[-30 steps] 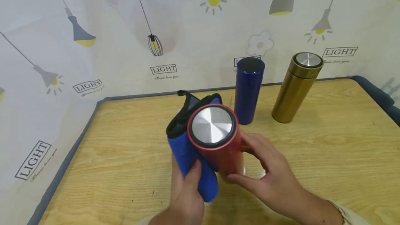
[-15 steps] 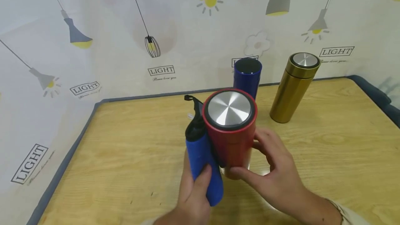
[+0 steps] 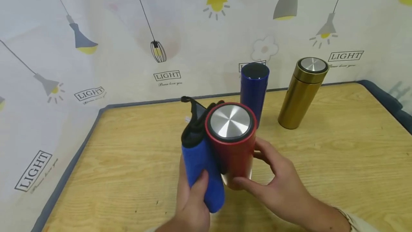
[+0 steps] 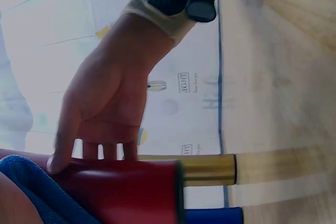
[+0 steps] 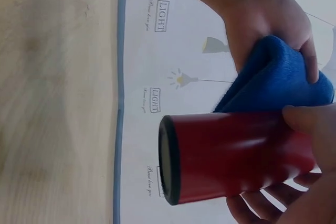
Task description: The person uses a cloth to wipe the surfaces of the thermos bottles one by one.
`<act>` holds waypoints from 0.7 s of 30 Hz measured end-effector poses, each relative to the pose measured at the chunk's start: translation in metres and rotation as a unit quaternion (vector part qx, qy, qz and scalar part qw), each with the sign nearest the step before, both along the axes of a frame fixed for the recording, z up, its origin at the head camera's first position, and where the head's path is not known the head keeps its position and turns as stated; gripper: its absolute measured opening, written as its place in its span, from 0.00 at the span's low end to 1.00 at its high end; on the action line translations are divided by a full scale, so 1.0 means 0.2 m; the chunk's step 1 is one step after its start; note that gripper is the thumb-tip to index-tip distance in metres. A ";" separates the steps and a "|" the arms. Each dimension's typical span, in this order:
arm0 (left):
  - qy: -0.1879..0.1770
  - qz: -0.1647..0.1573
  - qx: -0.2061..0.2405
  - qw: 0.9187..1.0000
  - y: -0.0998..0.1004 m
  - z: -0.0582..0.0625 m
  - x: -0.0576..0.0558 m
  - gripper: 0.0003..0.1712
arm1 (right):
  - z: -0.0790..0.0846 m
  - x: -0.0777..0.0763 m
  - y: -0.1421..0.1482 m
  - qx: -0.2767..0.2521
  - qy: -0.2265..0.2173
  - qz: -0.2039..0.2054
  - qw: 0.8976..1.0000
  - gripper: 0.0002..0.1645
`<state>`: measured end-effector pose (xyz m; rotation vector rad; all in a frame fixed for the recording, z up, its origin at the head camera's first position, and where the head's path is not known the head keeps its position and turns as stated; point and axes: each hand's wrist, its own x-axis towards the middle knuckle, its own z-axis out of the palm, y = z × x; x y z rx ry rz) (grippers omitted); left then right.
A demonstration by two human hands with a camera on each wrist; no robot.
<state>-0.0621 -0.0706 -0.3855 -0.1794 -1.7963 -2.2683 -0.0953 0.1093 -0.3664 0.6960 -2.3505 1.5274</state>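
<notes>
My left hand (image 3: pixel 194 201) holds a folded blue fuzzy cloth (image 3: pixel 201 167) with black edging and a small black loop, thumb across its front. The cloth lies against the left side of a red thermos flask (image 3: pixel 233 156). Around the flask's lower right side curl the thumb and fingers of my right hand (image 3: pixel 283 191). The flask stands tilted with its silver, black-ringed top toward the head camera. In the right wrist view its black-rimmed base (image 5: pixel 168 161) shows well off the wooden table. My left hand partly hides behind the cloth there.
A dark blue thermos flask (image 3: pixel 254 88) stands behind the red one, partly covered by it. To its right is a gold thermos flask (image 3: pixel 300 97) with a silver top. A lamp-print curtain (image 3: pixel 128 46) rises behind the wooden table (image 3: pixel 128 135).
The red flask and the blue cloth moved right and up together, then partway back left and down. Both hands keep their holds. The blue and gold flasks stay in place.
</notes>
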 end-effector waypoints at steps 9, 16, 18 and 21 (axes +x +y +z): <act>0.077 -0.004 -0.016 0.997 0.00 -0.07 0.01 0.37 | -0.02 0.02 -0.01 0.001 0.017 -0.021 1.000 0.57; 0.066 -0.049 -0.062 0.995 0.03 0.00 0.04 0.36 | 0.01 0.01 0.00 -0.031 0.026 -0.037 0.998 0.59; 0.036 -0.060 -0.070 0.995 0.04 0.03 0.05 0.35 | 0.02 0.01 0.01 -0.038 0.030 -0.043 0.998 0.60; -0.007 -0.068 -0.068 0.995 0.05 0.06 0.06 0.35 | 0.03 0.01 0.02 -0.042 0.026 -0.047 0.998 0.60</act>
